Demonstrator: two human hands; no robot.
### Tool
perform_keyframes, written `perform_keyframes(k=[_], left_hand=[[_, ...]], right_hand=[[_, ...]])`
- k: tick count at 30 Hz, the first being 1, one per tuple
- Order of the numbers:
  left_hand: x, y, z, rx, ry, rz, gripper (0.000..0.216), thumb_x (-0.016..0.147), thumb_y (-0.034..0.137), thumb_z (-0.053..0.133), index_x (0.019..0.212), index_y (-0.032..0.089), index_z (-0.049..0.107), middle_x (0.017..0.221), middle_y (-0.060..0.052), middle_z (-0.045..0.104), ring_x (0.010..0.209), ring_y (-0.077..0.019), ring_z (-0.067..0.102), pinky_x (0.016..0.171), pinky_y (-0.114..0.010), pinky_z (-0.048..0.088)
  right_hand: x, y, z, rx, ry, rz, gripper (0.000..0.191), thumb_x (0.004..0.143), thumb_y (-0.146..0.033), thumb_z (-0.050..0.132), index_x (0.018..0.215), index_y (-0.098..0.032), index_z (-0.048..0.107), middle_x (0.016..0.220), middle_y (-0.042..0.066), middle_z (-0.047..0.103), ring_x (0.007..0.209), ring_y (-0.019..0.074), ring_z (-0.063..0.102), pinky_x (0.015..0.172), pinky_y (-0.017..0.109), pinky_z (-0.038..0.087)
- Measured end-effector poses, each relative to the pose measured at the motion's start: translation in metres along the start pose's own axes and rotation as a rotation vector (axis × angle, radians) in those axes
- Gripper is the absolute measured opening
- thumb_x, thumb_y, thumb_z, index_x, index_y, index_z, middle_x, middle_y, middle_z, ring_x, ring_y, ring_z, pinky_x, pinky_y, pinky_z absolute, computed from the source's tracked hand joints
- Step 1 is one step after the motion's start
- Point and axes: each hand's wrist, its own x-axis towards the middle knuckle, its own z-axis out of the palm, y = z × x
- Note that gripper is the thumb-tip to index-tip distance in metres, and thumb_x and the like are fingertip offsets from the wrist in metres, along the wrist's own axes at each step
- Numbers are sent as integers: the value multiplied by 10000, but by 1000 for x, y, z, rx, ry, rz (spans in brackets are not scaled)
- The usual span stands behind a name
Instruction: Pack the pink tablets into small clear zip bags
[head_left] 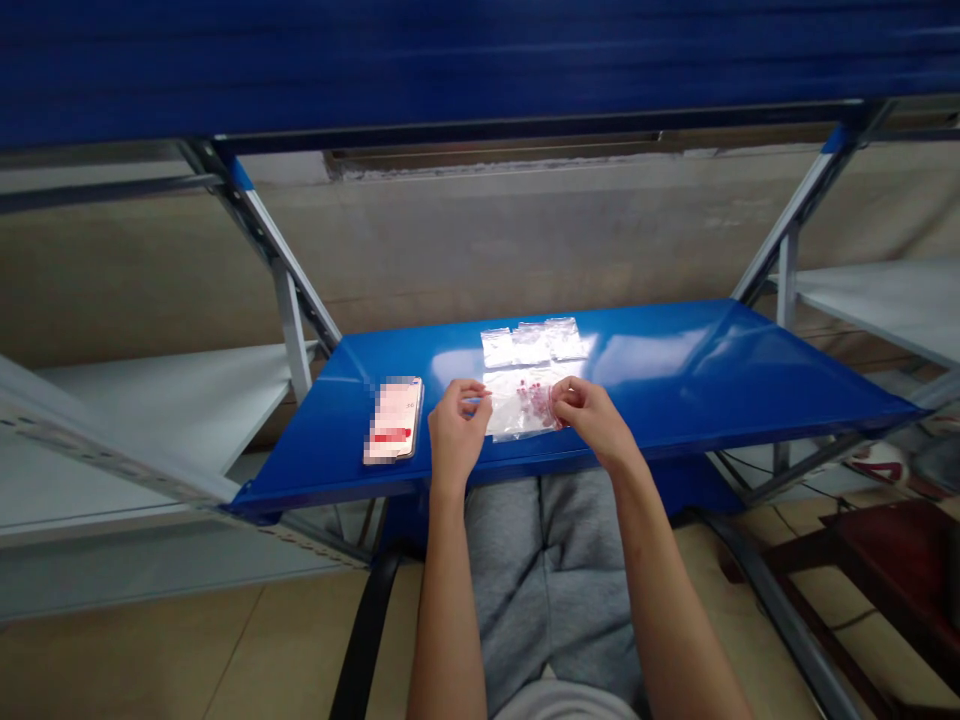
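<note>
**Clear plastic bag [504, 412] with red beads [534, 400]**

Thin, crinkled, shiny; small round beads cluster toward its right side. Location: front of the glossy blue tabletop [667, 390]. Right hand [592, 415]: fingers pinching the bag's right edge. Left hand [459, 430]: fingers curled at the left edge, grip indeterminable. Behind: flat, glossy clear packets [531, 345].

tabletop [697, 375] open rightward, phone [397, 418] left, packets [532, 343] ahead

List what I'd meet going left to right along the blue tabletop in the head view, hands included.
Flat rectangular phone with a lit screen, bare left hand, small red bead-like pieces, bare right hand.
</note>
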Motion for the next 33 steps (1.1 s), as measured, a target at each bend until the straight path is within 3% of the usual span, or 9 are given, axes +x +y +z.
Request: perform_keyframes(k=[2, 4, 7, 9, 14, 21, 28, 31, 33], left_hand=[[-2, 8, -1, 137, -18, 170, 225, 854, 267, 710, 1072, 223, 674, 1136, -56, 737, 949, -199, 702, 802, -315, 546], [-5, 15, 0, 214, -142, 313, 387, 829, 287, 781, 1194, 241, 662, 1276, -66, 704, 1163, -243, 660, 976, -382, 533], [-10, 23, 7, 296, -304, 355, 685, 750, 316, 879, 1366, 252, 586, 1423, -88, 642, 1338, -300, 574, 1133, -478, 454], [-12, 24, 12, 348, -347, 336, 746, 738, 315, 889, 1405, 254, 560, 1459, -96, 619, 1381, -321, 543, 1147, -507, 439], [-12, 20, 16, 333, -349, 314, 549, 775, 273, 843, 1282, 238, 636, 1353, -85, 686, 1294, -298, 616, 1093, -467, 489], [-12, 16, 14, 279, -351, 275, 558, 778, 302, 851, 1289, 237, 637, 1330, -82, 708, 1234, -285, 661, 1067, -440, 506], [-11, 13, 12, 258, -357, 228, 503, 789, 289, 833, 1262, 230, 672, 1167, -53, 744, 1005, -217, 699, 912, -351, 543], [-10, 10, 11, 313, -344, 202, 517, 775, 269, 838, 1266, 233, 679, 1086, -41, 735, 954, -213, 683, 863, -341, 540], [-9, 7, 11, 349, -322, 189, 542, 769, 297, 854, 1275, 221, 674, 1058, -44, 724, 942, -218, 677, 862, -350, 541]], right_hand=[[0, 0, -3, -11, -30, -6, 140, 663, -271, 645, 775, -188, 625, 593, -44, 610, 538, 113, 543, 544, 245, 418], [0, -1, -4, 6, -50, -4, 168, 665, -275, 661, 803, -178, 671, 622, -33, 628, 556, 117, 547, 557, 252, 432], [-1, -2, 2, 50, -83, 0, 200, 661, -267, 682, 834, -171, 711, 666, -15, 664, 593, 126, 573, 578, 255, 451], [-1, -2, 8, 91, -114, -3, 207, 666, -263, 691, 851, -174, 722, 709, 0, 697, 628, 135, 605, 603, 260, 467], [-1, 0, 16, 140, -176, 0, 162, 686, -275, 709, 824, -190, 721, 733, 7, 711, 668, 148, 627, 638, 268, 472], [2, 8, 16, 83, -142, -6, 145, 704, -326, 700, 704, -187, 739, 737, 24, 700, 679, 146, 575, 632, 269, 430], [1, 7, 14, 121, -161, 72, 176, 675, -340, 726, 785, -203, 739, 796, 16, 709, 717, 161, 598, 635, 275, 484], [2, 7, 3, 73, -106, 70, 233, 712, -382, 711, 861, -204, 731, 866, 33, 730, 774, 187, 660, 642, 281, 503], [4, 11, -8, -53, 8, 33, 235, 743, -384, 673, 880, -199, 723, 885, 53, 742, 788, 206, 688, 625, 282, 486]])
